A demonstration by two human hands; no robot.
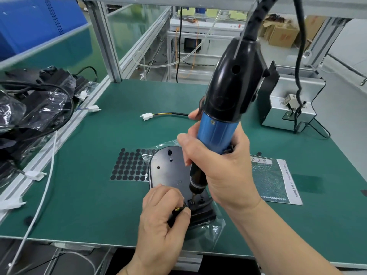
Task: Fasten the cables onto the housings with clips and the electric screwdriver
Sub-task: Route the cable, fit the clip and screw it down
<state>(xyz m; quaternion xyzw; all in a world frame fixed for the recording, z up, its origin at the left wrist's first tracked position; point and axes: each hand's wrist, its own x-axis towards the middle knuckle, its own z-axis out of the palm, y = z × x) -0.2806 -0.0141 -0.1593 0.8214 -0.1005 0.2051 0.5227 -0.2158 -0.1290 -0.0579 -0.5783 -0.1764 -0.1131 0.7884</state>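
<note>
- Right hand grips the electric screwdriver, fingers wrapped round the lower blue barrel; tool stands nearly upright, top leaning right.
- Bit end comes down on a small black clip at the near end of the housing.
- Housing is a dark oval plate, flat on a plastic bag, centre of the green mat.
- Left hand sits at the housing's near-left edge and pinches the black cable between thumb and fingers, just beside the clip.
- Hands are close, not touching; left is nearer, right just beyond and above it.
- A lead with a white connector lies on the mat beyond the hands; its black sheath runs behind the screwdriver. Cannot tell if it is the same cable.
- Sheet of black round pads lies left of the housing, partly under it.
- Grey box far right; pile of bagged black parts far left.
</note>
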